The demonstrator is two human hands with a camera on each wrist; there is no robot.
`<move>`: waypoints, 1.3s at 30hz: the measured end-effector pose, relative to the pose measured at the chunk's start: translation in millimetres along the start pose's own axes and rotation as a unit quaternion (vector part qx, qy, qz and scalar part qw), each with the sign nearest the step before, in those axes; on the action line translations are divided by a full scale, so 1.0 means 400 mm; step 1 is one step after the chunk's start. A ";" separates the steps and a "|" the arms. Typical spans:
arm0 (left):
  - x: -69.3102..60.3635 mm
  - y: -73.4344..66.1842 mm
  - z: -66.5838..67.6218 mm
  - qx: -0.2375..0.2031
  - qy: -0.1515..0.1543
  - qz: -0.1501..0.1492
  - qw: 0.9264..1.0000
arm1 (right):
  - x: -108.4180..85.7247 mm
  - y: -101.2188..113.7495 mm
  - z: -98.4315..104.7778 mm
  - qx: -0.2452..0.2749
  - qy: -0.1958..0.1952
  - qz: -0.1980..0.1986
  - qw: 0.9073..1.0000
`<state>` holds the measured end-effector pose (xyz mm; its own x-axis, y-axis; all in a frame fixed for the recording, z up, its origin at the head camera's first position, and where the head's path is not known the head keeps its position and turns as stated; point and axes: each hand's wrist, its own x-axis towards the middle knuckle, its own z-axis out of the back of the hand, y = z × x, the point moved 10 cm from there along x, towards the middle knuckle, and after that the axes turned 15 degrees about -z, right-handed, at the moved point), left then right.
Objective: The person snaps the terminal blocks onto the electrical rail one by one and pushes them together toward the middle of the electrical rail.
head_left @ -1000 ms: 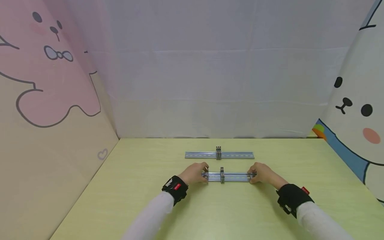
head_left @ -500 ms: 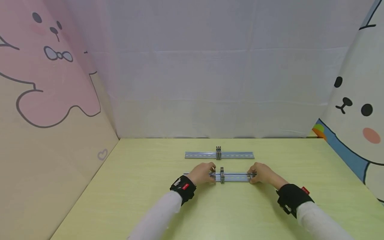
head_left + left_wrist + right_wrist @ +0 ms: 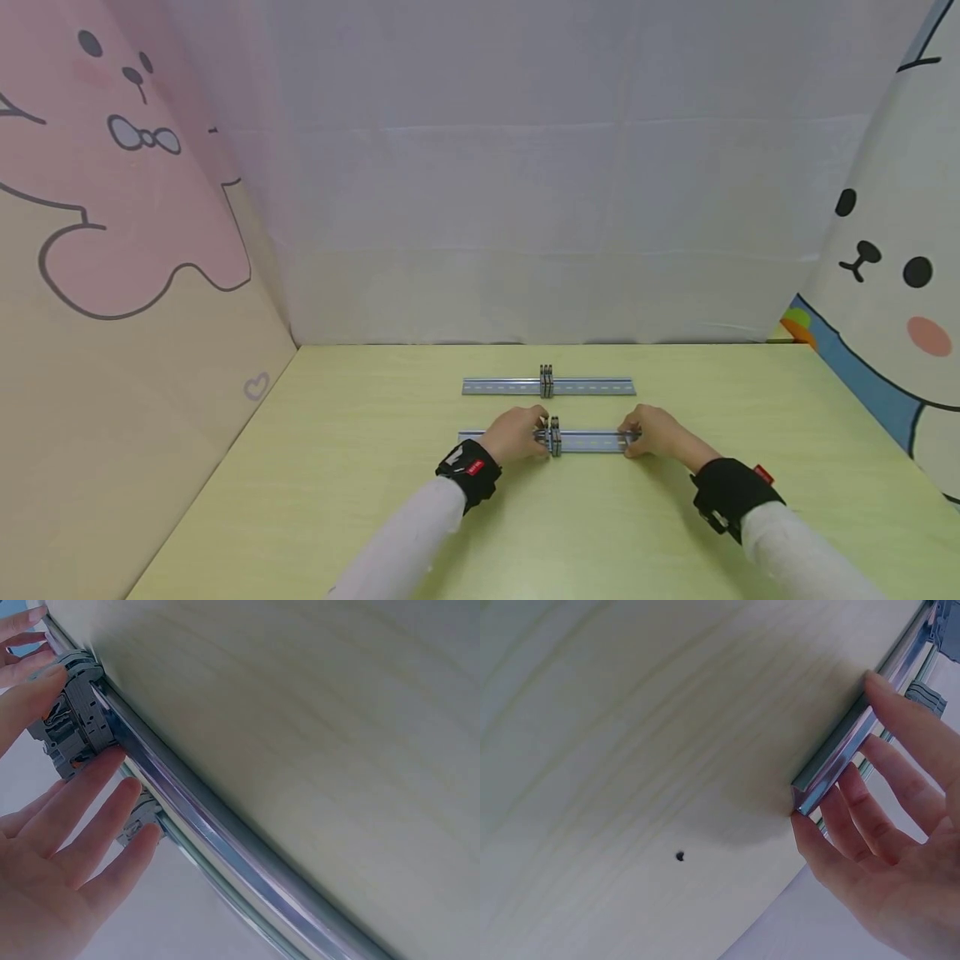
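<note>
My left hand [image 3: 516, 436] pinches a grey terminal block [image 3: 88, 724] on the near DIN rail [image 3: 592, 442], thumb on one side and fingers on the other. Right beside it on that rail sits a second terminal block [image 3: 556, 437]; the two look close together, though I cannot tell if they touch. In the head view the fingers partly hide the held block. My right hand [image 3: 656, 432] grips the rail's right end, and in the right wrist view its thumb and fingers hold the rail [image 3: 836, 761] from both sides.
A second DIN rail [image 3: 592, 387] lies parallel behind the near one, with several terminal blocks [image 3: 547, 382] grouped at its middle. Both lie on a light wooden table [image 3: 360, 408]. A white curtain [image 3: 480, 208] hangs along the table's back edge; printed cloths flank both sides.
My left hand has slid rightward along the near rail with its terminal block, up to the block at the middle. The right hand stays at the rail's end.
</note>
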<state>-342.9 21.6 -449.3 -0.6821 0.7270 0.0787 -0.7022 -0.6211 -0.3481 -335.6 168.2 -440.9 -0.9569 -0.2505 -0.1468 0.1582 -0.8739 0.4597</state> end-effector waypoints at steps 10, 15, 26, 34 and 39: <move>0.005 -0.009 0.004 0.008 -0.003 0.005 1.000 | -0.001 0.002 0.002 0.001 0.001 -0.002 1.000; 0.004 -0.013 0.008 0.026 0.001 0.006 1.000 | -0.001 0.008 0.005 -0.002 -0.001 0.003 1.000; -0.020 0.008 0.006 0.067 0.031 0.012 0.997 | 0.000 0.010 0.005 -0.006 0.002 -0.001 1.000; -0.072 0.046 0.030 0.111 0.040 -0.003 0.993 | 0.001 0.006 0.002 -0.007 0.002 -0.009 1.000; -0.099 0.073 0.036 0.124 0.031 -0.007 0.992 | 0.001 0.003 0.001 -0.008 0.003 -0.009 1.000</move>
<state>-339.2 -29.4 -449.1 -0.6630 0.7484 0.0208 -0.7457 -0.6576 -0.1070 -336.0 167.3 -440.2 -0.9583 -0.2373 -0.1591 0.1454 -0.8845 0.4433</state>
